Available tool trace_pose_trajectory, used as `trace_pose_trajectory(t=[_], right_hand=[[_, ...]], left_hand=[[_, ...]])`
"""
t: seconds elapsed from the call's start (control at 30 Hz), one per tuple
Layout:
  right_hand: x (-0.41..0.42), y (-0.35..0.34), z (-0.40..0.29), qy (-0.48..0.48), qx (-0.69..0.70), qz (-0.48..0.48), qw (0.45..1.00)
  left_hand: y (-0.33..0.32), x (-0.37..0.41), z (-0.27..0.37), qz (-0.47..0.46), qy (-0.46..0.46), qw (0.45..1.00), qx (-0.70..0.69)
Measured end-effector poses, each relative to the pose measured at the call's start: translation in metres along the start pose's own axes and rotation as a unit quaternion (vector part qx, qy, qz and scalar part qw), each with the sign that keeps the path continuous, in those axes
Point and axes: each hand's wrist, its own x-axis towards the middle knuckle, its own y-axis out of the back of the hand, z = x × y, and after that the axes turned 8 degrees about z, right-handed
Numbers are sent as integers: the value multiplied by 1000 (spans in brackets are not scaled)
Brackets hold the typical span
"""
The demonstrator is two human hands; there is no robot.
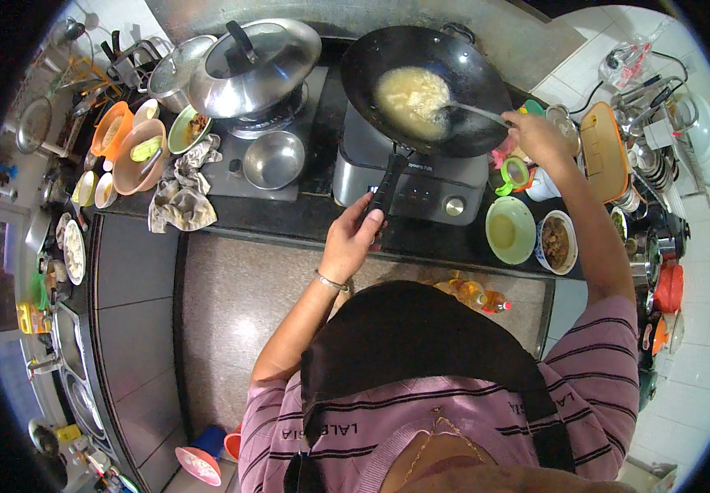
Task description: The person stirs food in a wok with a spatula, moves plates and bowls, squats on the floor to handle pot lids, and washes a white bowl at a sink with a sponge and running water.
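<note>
My left hand (355,235) is closed around the black handle of a wok (361,68), which is tilted on a silver and black electric cooktop (413,185). In the wok lies a pale yellow, soupy food (413,98) with lighter lumps. My right hand (540,140) grips a metal cooking spoon or ladle (481,116), its head in the food near the right side. Right of the cooktop, a pale green bowl (503,229) holds some yellowish liquid, and a blue-and-white bowl (555,241) holds brown chopped food.
A large lidded steel pan (256,86) stands on the gas hob at left, with an empty steel bowl (274,160) in front. A crumpled cloth (183,200) and several food bowls are farther left. An orange-edged cutting board (603,151) and a dish rack are at right.
</note>
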Motion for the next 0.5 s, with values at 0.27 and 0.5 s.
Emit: trace_pose_trajectory(t=[0.27, 0.5], right_hand=[[-11, 39, -25, 47, -137, 42, 989], [-38, -34, -9, 92, 81, -23, 992]], left_hand=[[47, -1, -47, 153, 53, 986, -34], [49, -13, -55, 133, 74, 987, -58]])
